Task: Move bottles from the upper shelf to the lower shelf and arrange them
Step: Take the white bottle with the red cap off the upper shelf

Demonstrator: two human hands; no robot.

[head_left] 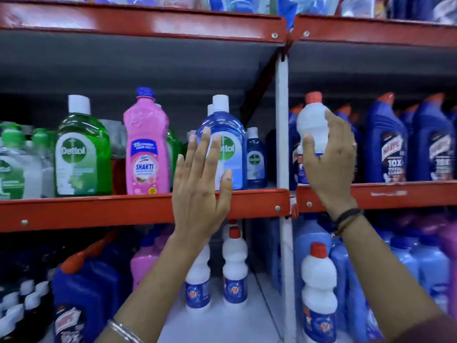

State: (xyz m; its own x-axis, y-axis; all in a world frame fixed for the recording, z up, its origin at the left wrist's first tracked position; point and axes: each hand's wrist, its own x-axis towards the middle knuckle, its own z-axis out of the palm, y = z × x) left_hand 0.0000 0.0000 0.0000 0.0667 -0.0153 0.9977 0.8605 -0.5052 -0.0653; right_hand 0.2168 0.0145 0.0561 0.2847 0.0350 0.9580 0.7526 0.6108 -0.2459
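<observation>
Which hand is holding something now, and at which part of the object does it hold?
The right hand holds a white bottle with a red cap around its upper body, below the cap. The left hand is open and holds nothing.

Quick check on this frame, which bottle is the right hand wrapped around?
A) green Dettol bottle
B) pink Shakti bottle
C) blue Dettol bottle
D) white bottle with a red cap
D: the right hand curls around the white bottle with a red cap on the upper shelf, while the left hand is open with fingers spread, holding nothing.
</observation>
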